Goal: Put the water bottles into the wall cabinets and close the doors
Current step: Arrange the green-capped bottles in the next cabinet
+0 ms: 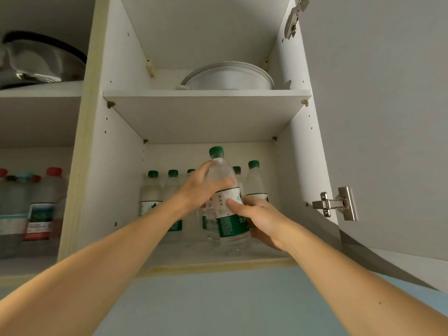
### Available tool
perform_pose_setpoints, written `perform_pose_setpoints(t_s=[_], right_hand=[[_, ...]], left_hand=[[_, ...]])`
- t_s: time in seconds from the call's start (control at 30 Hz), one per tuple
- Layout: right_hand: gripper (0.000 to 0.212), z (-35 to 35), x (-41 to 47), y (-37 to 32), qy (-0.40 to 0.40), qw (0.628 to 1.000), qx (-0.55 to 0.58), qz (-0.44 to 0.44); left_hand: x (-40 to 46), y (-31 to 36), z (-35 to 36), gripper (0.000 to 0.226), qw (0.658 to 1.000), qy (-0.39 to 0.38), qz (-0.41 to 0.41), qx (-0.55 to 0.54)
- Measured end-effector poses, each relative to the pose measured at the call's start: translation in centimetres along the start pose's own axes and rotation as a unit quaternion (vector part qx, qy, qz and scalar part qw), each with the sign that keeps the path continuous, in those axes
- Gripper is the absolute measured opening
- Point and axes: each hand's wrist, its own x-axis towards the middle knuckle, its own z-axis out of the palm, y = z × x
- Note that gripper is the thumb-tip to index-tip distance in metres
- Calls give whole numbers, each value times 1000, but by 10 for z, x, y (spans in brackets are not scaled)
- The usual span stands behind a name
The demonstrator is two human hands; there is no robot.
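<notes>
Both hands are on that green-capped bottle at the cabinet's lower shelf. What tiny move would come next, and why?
Probably ease the bottle back and stand it on the lower shelf. The left hand and right hand grip it upright at the shelf front, a row of bottles already stands behind, and the door is open.

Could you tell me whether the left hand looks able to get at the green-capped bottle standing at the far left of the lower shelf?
Probably yes: the far-left bottle stands unobstructed beside the left hand, though that hand first has to release the held bottle.
</notes>
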Motion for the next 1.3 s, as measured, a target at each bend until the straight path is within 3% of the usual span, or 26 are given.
perform_pose_setpoints(t_s=[0.1, 0.3, 0.47, 0.67, 0.77, 0.83, 0.9, 1.0, 1.07, 1.17, 1.3], right_hand=[[71, 26, 15, -5, -32, 999, -28, 0], [52, 85, 39, -15, -116, 993, -23, -2], [51, 118, 50, -12, -145, 989, -10, 6], [69, 118, 53, -16, -159, 986, -45, 27], [76, 112, 50, -23, -111, 978, -175, -16], [72, 99, 50, -32, -29, 956, -277, -93], [55, 76, 50, -41, 75, 927, -330, -161], [30, 35, 50, -46, 207, 888, -350, -217], [29, 10, 51, -41, 280, 853, -377, -227], [54, -15, 52, -30, 354, 824, -404, -177], [104, -32, 55, -8, 273, 875, -400, 26]], left_hand=[[-10, -11, -29, 68, 1000, 13, -13, -4], [-27, -29, -82, 84, 996, 57, -35, 57], [-37, -41, -104, 91, 989, 80, -38, 116], [-35, -47, -97, 100, 973, 96, -43, 205], [-35, -41, -85, 107, 959, 147, -18, 242], [-38, -29, -79, 104, 939, 215, 62, 262], [-38, -14, -71, 89, 908, 271, 167, 271], [-35, 6, -45, 66, 883, 258, 279, 275], [-29, 10, -23, 59, 889, 210, 305, 270], [-8, -1, 10, 60, 900, 159, 272, 302], [32, -25, 40, 84, 916, 102, 147, 358]])
